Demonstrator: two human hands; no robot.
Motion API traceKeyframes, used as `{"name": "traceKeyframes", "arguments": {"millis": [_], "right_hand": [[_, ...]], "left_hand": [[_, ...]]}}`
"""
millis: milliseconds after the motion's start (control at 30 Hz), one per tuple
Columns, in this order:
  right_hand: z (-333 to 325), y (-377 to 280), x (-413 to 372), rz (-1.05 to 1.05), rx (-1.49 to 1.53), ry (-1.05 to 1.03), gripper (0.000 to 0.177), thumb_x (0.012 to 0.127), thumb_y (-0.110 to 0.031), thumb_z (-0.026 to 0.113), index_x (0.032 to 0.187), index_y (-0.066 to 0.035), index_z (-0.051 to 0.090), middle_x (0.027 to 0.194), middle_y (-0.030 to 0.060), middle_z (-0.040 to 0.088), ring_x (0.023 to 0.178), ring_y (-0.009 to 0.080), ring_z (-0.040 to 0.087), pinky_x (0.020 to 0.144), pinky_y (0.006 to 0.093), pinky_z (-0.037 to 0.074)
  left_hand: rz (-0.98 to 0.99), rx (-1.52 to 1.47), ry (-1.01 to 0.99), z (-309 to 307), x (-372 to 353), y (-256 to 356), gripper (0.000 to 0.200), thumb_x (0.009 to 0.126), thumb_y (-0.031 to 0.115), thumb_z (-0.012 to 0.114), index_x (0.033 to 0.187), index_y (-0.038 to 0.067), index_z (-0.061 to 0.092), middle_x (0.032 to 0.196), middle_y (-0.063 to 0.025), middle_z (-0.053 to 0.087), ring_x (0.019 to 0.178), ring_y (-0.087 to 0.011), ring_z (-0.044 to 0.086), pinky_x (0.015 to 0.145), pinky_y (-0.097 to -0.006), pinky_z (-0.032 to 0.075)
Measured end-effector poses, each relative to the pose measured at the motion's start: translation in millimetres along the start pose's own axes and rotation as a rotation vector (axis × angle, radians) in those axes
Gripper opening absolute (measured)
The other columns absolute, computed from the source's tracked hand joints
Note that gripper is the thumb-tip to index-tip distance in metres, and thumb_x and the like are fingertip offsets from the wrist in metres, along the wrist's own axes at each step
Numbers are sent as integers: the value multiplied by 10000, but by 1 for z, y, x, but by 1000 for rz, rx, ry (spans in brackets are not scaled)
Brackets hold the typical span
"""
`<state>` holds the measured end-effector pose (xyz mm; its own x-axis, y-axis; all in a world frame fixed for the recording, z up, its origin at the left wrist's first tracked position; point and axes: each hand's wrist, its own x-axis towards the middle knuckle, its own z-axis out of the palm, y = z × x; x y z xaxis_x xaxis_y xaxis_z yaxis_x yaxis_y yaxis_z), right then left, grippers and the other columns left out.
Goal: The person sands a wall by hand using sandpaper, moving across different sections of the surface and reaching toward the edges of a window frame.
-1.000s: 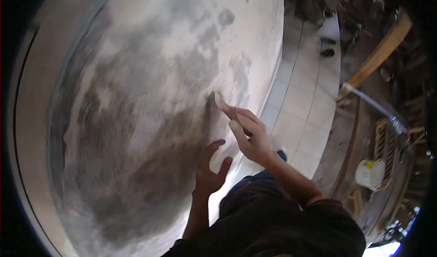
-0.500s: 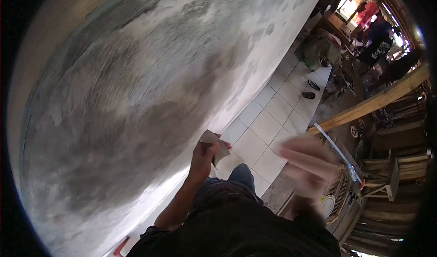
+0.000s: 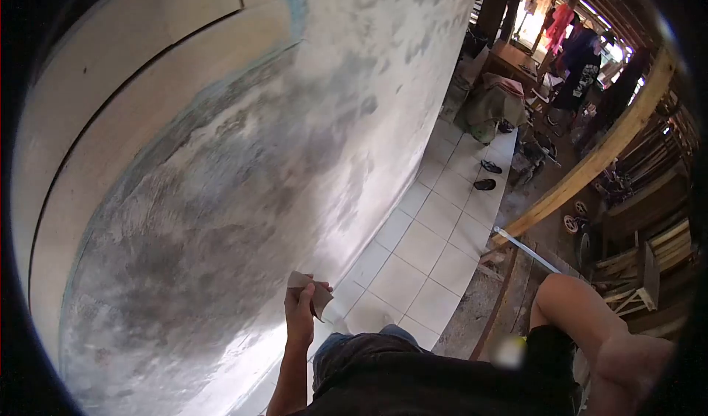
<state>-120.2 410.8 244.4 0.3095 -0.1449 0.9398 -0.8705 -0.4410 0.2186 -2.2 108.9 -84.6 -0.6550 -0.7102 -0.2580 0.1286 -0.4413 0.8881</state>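
Observation:
My left hand (image 3: 300,314) is closed on a curled, grey-brown sheet of sandpaper (image 3: 321,299), thumb on one side and fingertips showing past the edge. It is beside the lower part of a wall (image 3: 221,187) with rough grey plaster patches and whitish smears. On the right, my bent right arm is raised close to the camera. My right hand (image 3: 640,363) is near the lower right edge, blurred, and its fingers cannot be made out.
White floor tiles (image 3: 402,268) run along the wall. Dark sandals (image 3: 484,184) lie on them. A slanted wooden beam (image 3: 590,172) and a pale pole (image 3: 527,249) stand to the right. Farther back are a wooden table (image 3: 514,58) and hanging clothes (image 3: 560,23).
My right hand has swung from beside the pole to the lower right, near the camera. The view has shifted, showing more wall at upper left. My left hand still holds the sandpaper.

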Motion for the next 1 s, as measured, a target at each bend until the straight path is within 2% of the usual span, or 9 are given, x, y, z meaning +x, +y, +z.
{"name": "traceKeyframes", "arguments": {"millis": [267, 467, 600, 733, 767, 800, 867, 900, 1000], "right_hand": [[-39, 1, -3, -6, -24, -3, 267, 944, -340, 583, 1141, -171, 645, 1083, -56, 651, 1008, 104, 551, 835, 343, 384], [-64, 4, -11, -11, -6, 8, 255, 947, -321, 576, 1130, -157, 644, 1068, -45, 650, 998, 111, 556, 832, 343, 393], [-79, 10, -16, -12, 17, 18, 248, 948, -308, 571, 1123, -147, 643, 1058, -39, 650, 992, 115, 559, 831, 342, 399], [-88, 17, -18, -31, 49, 25, 240, 950, -296, 566, 1115, -138, 642, 1048, -32, 650, 985, 120, 563, 829, 342, 405], [-90, 19, -20, -35, 61, 27, 239, 950, -292, 565, 1113, -136, 642, 1045, -30, 650, 983, 121, 564, 829, 342, 407], [-92, 21, -21, -39, 80, 30, 237, 951, -289, 564, 1112, -133, 641, 1043, -28, 650, 982, 122, 564, 829, 341, 408], [-98, 22, -28, -59, 99, 49, 233, 952, -283, 562, 1108, -129, 641, 1038, -25, 650, 978, 125, 566, 828, 341, 411], [-101, 25, -31, -67, 113, 60, 232, 952, -280, 560, 1106, -126, 641, 1035, -23, 650, 977, 126, 567, 828, 341, 413], [-111, 32, -42, -90, 153, 89, 226, 953, -270, 557, 1100, -119, 640, 1028, -18, 650, 972, 129, 569, 827, 341, 417]], "left_hand": [[46, 22, -43, 37, -5, -6, 260, 993, 153, 472, 1207, 4, 477, 988, -175, 670, 958, -254, 660, 827, -359, 534], [65, -1, -1, 60, -18, 4, 323, 958, 152, 509, 1231, -14, 458, 1005, -205, 646, 959, -303, 655, 877, -415, 519], [174, -126, 56, 64, -25, 28, 307, 949, 166, 538, 1203, 8, 467, 974, -185, 657, 920, -282, 645, 828, -377, 526], [590, -113, -26, 46, -51, 95, 386, 949, 208, 542, 1276, 19, 463, 1051, -159, 639, 1011, -287, 607, 955, -435, 464], [748, -108, 122, 46, -63, 118, 436, 943, 257, 531, 1295, 13, 449, 1051, -164, 624, 1008, -288, 605, 969, -450, 461], [925, -184, 235, 46, -79, 143, 448, 945, 258, 515, 1300, -9, 455, 1116, -181, 594, 1071, -305, 579, 1029, -483, 431], [1465, 76, 466, 62, -121, 210, 452, 891, 202, 554, 1254, -60, 492, 1171, -210, 564, 1135, -349, 543, 1081, -514, 384], [1727, -89, 522, 63, -145, 240, 424, 841, 173, 587, 1179, -78, 542, 1178, -208, 563, 1123, -348, 545, 1073, -498, 390], [2242, 58, 489, 96, -188, 286, 429, 844, 179, 586, 1189, -70, 530, 1177, -208, 565, 1120, -346, 548, 1066, -494, 394]]}}
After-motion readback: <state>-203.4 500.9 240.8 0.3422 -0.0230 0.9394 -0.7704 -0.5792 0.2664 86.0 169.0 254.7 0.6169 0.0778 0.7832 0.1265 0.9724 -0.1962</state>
